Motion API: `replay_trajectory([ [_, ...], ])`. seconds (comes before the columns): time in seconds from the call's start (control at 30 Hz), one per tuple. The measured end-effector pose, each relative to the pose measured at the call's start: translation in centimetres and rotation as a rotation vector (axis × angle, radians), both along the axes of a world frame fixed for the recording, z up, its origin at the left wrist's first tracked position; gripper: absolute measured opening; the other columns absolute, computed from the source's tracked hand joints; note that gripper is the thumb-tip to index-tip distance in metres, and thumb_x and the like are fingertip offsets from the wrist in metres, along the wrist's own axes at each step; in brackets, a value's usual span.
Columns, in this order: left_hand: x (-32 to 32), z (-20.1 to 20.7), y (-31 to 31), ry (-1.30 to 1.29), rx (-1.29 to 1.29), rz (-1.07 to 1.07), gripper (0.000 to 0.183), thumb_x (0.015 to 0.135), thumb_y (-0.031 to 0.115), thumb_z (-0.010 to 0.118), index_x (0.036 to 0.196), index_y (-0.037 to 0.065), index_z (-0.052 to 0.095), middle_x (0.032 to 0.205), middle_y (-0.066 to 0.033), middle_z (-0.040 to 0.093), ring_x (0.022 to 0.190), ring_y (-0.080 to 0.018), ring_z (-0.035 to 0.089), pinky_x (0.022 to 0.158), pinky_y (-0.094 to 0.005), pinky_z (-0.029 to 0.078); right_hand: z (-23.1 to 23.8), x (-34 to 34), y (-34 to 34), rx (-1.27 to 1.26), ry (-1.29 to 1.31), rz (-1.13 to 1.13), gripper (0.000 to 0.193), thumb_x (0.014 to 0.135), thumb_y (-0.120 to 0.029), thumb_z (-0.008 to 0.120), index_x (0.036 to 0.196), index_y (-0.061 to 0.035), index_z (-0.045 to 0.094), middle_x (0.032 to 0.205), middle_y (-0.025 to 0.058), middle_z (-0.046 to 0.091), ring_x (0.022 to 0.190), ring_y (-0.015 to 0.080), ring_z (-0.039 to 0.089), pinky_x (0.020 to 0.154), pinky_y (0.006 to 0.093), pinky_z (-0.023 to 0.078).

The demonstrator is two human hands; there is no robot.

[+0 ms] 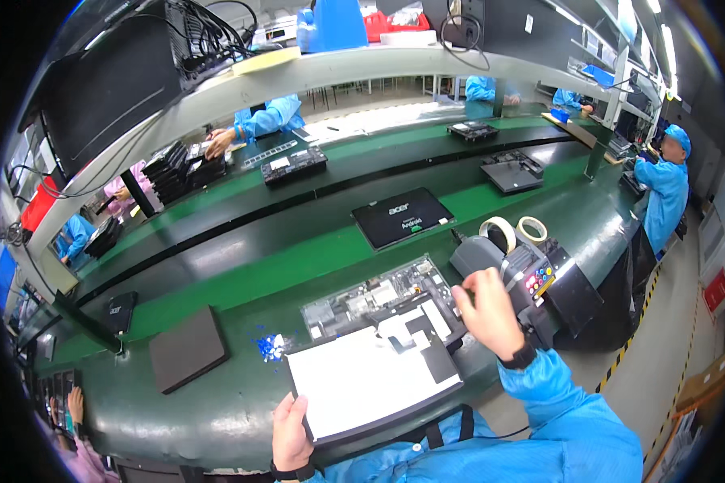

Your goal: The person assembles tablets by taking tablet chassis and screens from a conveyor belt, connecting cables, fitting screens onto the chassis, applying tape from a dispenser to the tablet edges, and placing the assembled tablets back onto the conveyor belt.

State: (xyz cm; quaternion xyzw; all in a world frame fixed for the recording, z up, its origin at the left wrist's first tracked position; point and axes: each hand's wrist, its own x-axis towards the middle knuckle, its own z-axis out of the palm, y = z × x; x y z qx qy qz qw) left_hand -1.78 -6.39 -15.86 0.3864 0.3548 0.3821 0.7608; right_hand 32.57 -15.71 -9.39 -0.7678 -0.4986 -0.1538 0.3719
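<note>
My left hand (pixel 292 435) grips the near left edge of a flat screen panel (pixel 354 386), thumb on top. The panel has a white back, a black rim and dark patches at its right end. It lies tilted at the bench's near edge. Beyond it is an opened device casing (pixel 379 291) with exposed circuit boards, partly overlapped by the panel. My right hand (pixel 491 312) is raised over the casing's right end, beside a grey tape dispenser (pixel 499 262). Its fingers are curled together; whatever they hold, if anything, is too small to make out.
Small blue and white bits (pixel 271 347) lie left of the casing, near a dark flat box (pixel 188 349). Tape rolls (pixel 532 229) sit by the dispenser. A black screen (pixel 401 217) lies on the green bench beyond. Co-workers' hands (pixel 220 142) work farther off. A shelf beam (pixel 379 61) crosses above.
</note>
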Motion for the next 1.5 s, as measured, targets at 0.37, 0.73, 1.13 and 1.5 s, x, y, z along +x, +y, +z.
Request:
replay_trajectory([
  [0.37,0.0,3.3,-0.6,0.508,0.022,-0.188,0.036,0.096,0.018,0.049,0.122,-0.006,0.051,0.111,-0.0084,0.06,0.101,-0.0138,0.054,0.087,-0.0273,0.042,-3.6,-4.9,-5.5,-0.228,1.1,0.205,0.037,0.087,-0.025,0.067,0.099,0.0068,0.054,0.068,0.0058,0.059,0.06,0.0085,0.053,0.054,0.0258,0.044],
  [0.73,4.2,9.6,5.6,0.832,0.957,-0.388,0.023,0.086,0.012,0.058,0.103,-0.003,0.061,0.099,-0.0153,0.064,0.093,-0.0288,0.063,0.079,-0.0354,0.05,-4.8,-7.2,-4.2,-0.065,1.564,0.468,0.021,0.098,-0.015,0.047,0.109,0.0022,0.053,0.096,0.004,0.062,0.086,0.0072,0.055,0.076,0.0238,0.047],
  [1.13,7.5,10.0,10.4,0.971,0.667,-0.88,0.021,0.087,0.02,0.061,0.095,0.0,0.065,0.087,-0.0056,0.066,0.084,-0.0132,0.06,0.077,-0.0268,0.048,-6.5,-7.1,-4.3,-0.044,1.549,0.532,0.021,0.098,-0.018,0.05,0.107,0.0014,0.054,0.09,0.0013,0.061,0.081,0.0046,0.053,0.071,0.0215,0.046],
  [1.5,7.9,9.5,9.1,1.088,0.473,-0.796,0.027,0.086,0.028,0.066,0.084,0.001,0.064,0.078,-0.0034,0.062,0.074,-0.0096,0.055,0.064,-0.0261,0.046,-7.1,-6.7,-4.3,-0.021,1.611,0.557,0.02,0.098,-0.017,0.051,0.104,0.0015,0.054,0.088,0.001,0.06,0.077,0.0041,0.052,0.068,0.0205,0.045],
])
